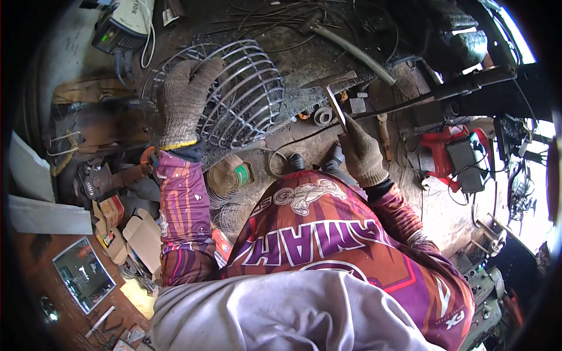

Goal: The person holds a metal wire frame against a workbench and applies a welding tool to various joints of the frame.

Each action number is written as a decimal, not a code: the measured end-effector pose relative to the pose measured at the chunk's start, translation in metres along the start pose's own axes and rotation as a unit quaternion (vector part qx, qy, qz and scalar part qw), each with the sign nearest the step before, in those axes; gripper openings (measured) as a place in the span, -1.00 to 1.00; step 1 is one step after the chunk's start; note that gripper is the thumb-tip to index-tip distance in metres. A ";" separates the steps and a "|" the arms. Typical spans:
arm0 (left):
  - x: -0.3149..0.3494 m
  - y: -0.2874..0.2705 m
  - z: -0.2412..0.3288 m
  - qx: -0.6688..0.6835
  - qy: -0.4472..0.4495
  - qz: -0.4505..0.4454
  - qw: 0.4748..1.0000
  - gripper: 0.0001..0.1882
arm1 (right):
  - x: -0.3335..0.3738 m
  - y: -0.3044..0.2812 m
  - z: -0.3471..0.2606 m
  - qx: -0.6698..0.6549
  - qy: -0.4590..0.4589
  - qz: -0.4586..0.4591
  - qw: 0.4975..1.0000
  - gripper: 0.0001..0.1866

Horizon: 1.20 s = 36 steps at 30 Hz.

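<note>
R hand, nearest the body, is clasping the hammer fully, fingers wrapped round its handle. For good control, it should prob. be swinging short & easy, w/ the head well clear of L fingers & the cage braced firmly. Hammer is hanging by the tabletop's near edge, long axis running fwd & slightly L from the fist; its head is lying crosswise, tapered tip pointing L. L hand is resting on the cage, fingers part-curled; can't tell if they're gripping any rod. Cage is sitting at the tabletop's near edge, L part, ribs bulging R, long axis approx. L–R. Farther, the sledge is lying w/ handle reaching near edge; the welder is standing by L edge.
</note>
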State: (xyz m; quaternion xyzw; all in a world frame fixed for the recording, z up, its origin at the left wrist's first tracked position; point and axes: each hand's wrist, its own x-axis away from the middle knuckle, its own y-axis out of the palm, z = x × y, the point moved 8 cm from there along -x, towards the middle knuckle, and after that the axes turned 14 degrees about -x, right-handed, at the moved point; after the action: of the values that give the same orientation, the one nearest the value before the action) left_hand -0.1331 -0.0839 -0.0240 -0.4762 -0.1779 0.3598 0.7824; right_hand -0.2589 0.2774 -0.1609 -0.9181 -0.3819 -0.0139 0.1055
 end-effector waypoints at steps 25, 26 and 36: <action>0.028 0.018 0.035 -0.249 0.014 0.086 0.964 -0.02 | -0.029 0.013 -0.046 0.089 -0.095 -0.023 0.991 -0.49; 0.028 0.017 0.037 -0.265 0.015 0.089 0.960 -0.03 | -0.028 0.012 -0.053 0.077 -0.099 -0.011 0.992 -0.50; 0.032 0.014 0.039 -0.254 0.031 0.100 0.962 -0.05 | -0.031 0.009 -0.073 0.087 -0.034 -0.006 0.996 -0.51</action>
State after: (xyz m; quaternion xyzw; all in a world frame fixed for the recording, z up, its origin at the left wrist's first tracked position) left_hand -0.1410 -0.0323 -0.0196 -0.6853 -0.1907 0.3644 0.6010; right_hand -0.2702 0.2345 -0.0947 -0.9030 -0.3905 0.0503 0.1720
